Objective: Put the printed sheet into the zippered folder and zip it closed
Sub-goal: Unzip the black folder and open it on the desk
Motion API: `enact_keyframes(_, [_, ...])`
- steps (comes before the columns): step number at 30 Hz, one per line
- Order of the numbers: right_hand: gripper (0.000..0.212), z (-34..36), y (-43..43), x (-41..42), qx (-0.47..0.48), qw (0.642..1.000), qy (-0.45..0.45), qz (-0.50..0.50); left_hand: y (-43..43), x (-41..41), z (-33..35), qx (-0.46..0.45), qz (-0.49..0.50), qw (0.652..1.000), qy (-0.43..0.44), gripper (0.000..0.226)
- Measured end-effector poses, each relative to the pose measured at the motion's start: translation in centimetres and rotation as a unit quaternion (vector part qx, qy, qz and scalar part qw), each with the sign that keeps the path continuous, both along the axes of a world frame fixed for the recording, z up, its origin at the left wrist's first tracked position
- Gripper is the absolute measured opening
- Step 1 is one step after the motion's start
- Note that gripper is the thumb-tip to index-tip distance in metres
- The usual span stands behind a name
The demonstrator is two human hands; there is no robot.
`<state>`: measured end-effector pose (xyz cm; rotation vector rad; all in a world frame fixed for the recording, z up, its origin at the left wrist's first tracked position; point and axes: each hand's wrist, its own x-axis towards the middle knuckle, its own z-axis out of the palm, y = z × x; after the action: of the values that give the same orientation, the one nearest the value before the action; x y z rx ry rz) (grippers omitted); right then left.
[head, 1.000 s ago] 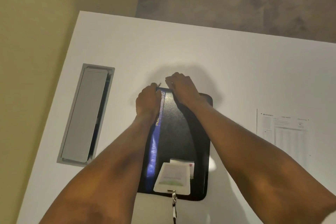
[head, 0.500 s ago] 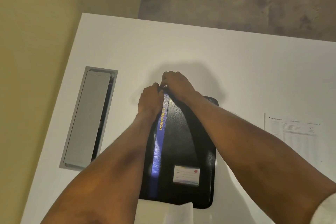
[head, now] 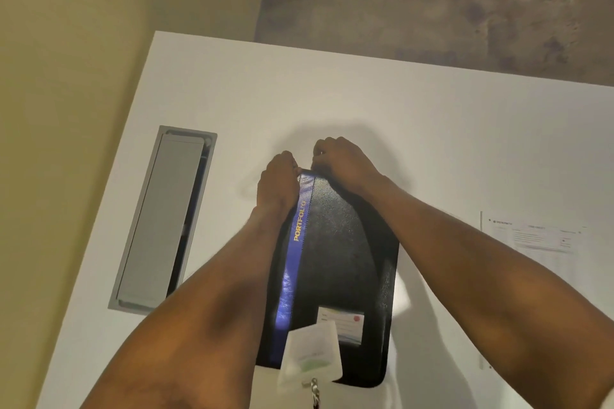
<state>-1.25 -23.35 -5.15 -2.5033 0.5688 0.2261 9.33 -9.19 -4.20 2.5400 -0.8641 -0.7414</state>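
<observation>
A black zippered folder [head: 342, 252] with a blue stripe reading PORTFOLIO lies flat on the white table [head: 432, 129] in front of me. My left hand [head: 277, 186] presses on its far left corner, fingers curled at the edge. My right hand [head: 342, 163] is closed at the far edge, pinching something small that I cannot make out, likely the zipper pull. The printed sheet [head: 538, 242] lies flat on the table to the right, apart from the folder.
A grey cable hatch [head: 159, 219] is set into the table at the left. A white badge [head: 312, 355] on a lanyard hangs over the folder's near edge. The table's far edge meets a patterned floor; a wall stands at the left.
My right hand has shifted slightly right along the folder's far edge. The badge has swung back into view over the near edge. The view has tilted a little.
</observation>
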Motion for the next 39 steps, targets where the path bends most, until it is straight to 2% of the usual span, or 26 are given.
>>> enact_keyframes(5, [0.004,0.0,-2.0,-3.8,-0.017,0.999,0.01,-0.035,0.4,0.4,0.2,-0.001,0.028,1.0,0.011,0.014])
enact_keyframes(9, [0.011,-0.1,-3.4,-8.1,-0.073,0.997,0.025,-0.003,0.4,0.4,0.2,0.007,0.022,1.0,0.007,0.012])
enact_keyframes(17, [0.017,0.5,-3.4,-15.9,-0.06,0.988,0.014,-0.142,0.1,-0.2,0.1,0.01,0.025,1.0,0.0,0.017])
enact_keyframes(25, [0.008,-0.7,3.5,-20.6,-0.041,0.952,-0.031,-0.303,0.7,-0.2,-0.4,0.029,0.052,0.998,0.002,0.021])
enact_keyframes(35, [0.008,-1.1,12.7,-25.1,-0.06,0.933,-0.063,-0.349,1.5,-0.9,-0.5,0.034,0.056,0.998,-0.019,0.019])
enact_keyframes(37, [0.008,-0.9,13.4,-25.2,-0.048,0.931,-0.061,-0.357,2.0,-2.0,0.0,0.016,0.038,0.998,-0.047,0.019])
enact_keyframes(39, [0.009,-0.6,13.5,-25.1,-0.034,0.926,-0.058,-0.372,3.0,-4.1,0.9,-0.009,-0.025,0.993,-0.114,0.022])
